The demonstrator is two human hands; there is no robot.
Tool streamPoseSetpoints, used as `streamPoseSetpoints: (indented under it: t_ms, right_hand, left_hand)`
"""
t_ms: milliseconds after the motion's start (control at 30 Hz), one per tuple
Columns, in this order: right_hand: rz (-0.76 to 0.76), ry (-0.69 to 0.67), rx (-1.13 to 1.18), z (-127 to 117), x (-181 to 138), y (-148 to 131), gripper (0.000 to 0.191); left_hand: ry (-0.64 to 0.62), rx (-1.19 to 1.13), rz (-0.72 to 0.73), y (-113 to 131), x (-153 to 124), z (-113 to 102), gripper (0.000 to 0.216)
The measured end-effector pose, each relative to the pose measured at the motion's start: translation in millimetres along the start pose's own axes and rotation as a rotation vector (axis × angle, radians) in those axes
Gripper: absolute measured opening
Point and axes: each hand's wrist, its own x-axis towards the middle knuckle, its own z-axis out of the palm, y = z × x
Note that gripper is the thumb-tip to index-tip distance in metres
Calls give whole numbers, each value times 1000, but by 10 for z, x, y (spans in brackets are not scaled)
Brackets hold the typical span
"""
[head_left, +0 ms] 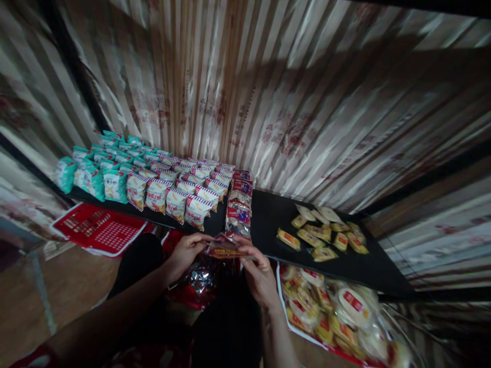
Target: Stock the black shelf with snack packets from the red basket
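My left hand (186, 254) and my right hand (259, 274) both grip a small red snack packet (223, 249), held flat just in front of the black shelf (268, 214). The left hand pinches its left end, the right hand its right end. Right behind the packet a row of dark red and blue packets (239, 204) runs back along the shelf. Under my hands lies a heap of shiny red packets (199, 283).
Rows of red-and-white striped packets (180, 197) and teal packets (103, 171) fill the shelf's left part. Loose yellow wrapped cakes (326, 232) lie on its right part. A red basket (97, 230) sits at the left; a tray of yellow and white wrapped cakes (337, 312) sits at the lower right.
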Motion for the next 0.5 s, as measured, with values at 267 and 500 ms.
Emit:
streamPoseSetpoints:
  t_ms: [267,500]
  right_hand:
    - [39,55,126,20,-213,-33,22]
    - [79,70,111,-5,-294,38,15]
  left_hand:
    - [66,385,517,192,-13,-22,37]
    - [44,679,937,520,-46,-90,38]
